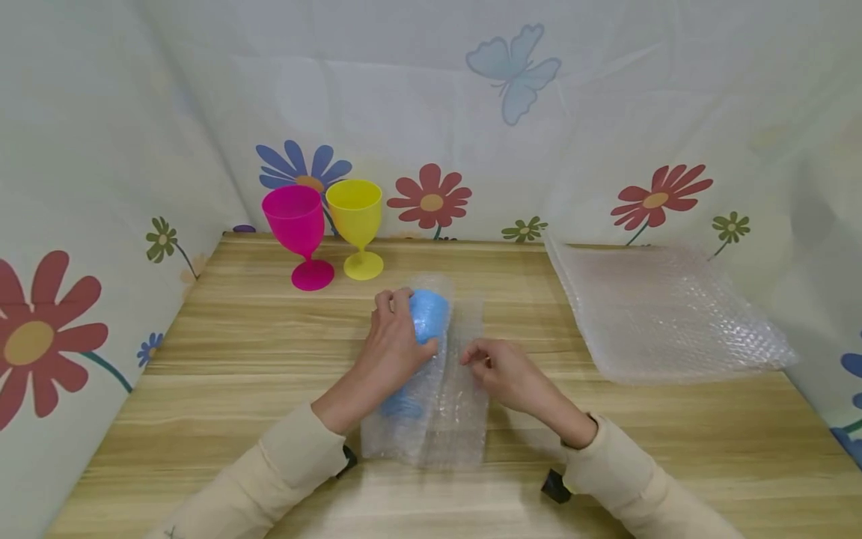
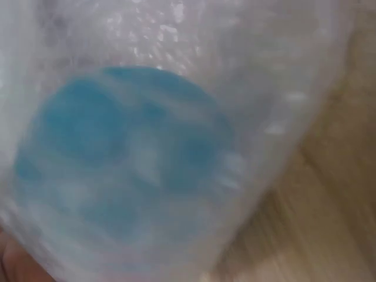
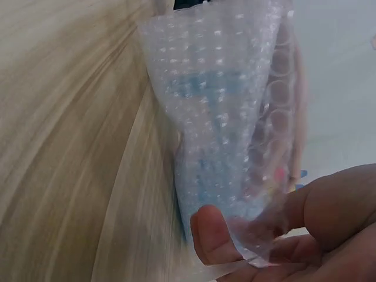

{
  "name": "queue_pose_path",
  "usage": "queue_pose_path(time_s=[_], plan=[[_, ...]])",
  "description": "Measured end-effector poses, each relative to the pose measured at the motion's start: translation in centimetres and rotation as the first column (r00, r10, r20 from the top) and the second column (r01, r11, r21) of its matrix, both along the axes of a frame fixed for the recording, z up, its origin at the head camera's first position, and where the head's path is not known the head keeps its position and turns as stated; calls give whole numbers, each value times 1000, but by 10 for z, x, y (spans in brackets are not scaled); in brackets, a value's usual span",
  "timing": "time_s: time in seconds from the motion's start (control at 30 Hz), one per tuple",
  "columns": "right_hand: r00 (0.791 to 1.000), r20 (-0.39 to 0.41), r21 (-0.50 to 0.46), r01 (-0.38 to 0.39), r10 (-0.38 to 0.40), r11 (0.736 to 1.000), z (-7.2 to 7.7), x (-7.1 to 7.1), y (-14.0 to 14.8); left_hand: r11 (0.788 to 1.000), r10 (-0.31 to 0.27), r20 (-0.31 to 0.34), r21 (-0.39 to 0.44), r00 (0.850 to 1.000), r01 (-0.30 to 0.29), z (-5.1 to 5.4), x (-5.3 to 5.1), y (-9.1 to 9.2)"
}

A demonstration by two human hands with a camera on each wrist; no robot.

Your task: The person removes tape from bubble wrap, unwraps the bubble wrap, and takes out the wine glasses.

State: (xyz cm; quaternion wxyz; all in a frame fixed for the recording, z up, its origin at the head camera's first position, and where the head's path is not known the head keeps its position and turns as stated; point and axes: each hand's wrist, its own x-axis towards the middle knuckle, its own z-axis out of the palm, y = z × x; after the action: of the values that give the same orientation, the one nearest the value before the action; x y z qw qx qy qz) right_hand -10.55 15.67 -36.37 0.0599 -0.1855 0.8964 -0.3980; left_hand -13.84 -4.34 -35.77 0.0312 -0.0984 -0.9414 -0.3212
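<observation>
A blue goblet (image 1: 429, 314) lies on its side under a sheet of bubble wrap (image 1: 458, 419), its round foot toward the near edge. My left hand (image 1: 393, 340) grips the goblet's bowl through the wrap, with the thumb on the right side. The left wrist view shows the blue round foot (image 2: 129, 147) blurred behind the plastic. Just right of the goblet, my right hand (image 1: 505, 373) pinches the wrap's free edge between thumb and fingers. That wrap (image 3: 211, 117) appears in the right wrist view, with the thumb (image 3: 214, 235) against its edge.
A pink goblet (image 1: 296, 217) and a yellow goblet (image 1: 357, 213) stand upright at the back left of the wooden table (image 1: 222, 359). Another bubble wrap sheet (image 1: 660, 314) lies at the right, reaching the table's edge. Printed cloth (image 1: 417, 90) surrounds the back and sides.
</observation>
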Motion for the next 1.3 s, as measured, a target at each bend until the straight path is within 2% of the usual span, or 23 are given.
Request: queue_pose_path(time_s=[0.17, 0.23, 0.4, 0.63, 0.77, 0.93, 1.13, 1.3], plan=[[999, 21, 16, -43, 42, 999, -4, -5, 0, 987, -92, -8, -131, 996, 90, 2, 6, 2], [999, 29, 3, -40, 40, 999, -5, -6, -1, 982, -104, -7, -160, 995, 102, 0, 8, 3], [998, 61, -32, -15, 17, 999, -3, -5, -2, 978, -89, -10, -191, 996, 85, -5, 10, 3], [996, 85, -17, 17, -16, 1000, 1, -6, 1, 971, -44, -29, -236, 999, 35, -7, 6, -3], [994, 107, -18, 27, -25, 999, 1, -7, 2, 973, -28, -40, -231, 999, 18, -6, 4, -8], [993, 112, -20, 25, -23, 999, 3, -9, 5, 984, -20, -31, -175, 999, 14, -3, 5, -11], [992, 126, -54, 15, -9, 998, 9, -10, 6, 991, -9, -74, -131, 997, 0, -4, 9, -15], [991, 132, -58, 16, -8, 998, 10, -10, 5, 988, -1, -42, -153, 999, -6, -4, 10, -19]])
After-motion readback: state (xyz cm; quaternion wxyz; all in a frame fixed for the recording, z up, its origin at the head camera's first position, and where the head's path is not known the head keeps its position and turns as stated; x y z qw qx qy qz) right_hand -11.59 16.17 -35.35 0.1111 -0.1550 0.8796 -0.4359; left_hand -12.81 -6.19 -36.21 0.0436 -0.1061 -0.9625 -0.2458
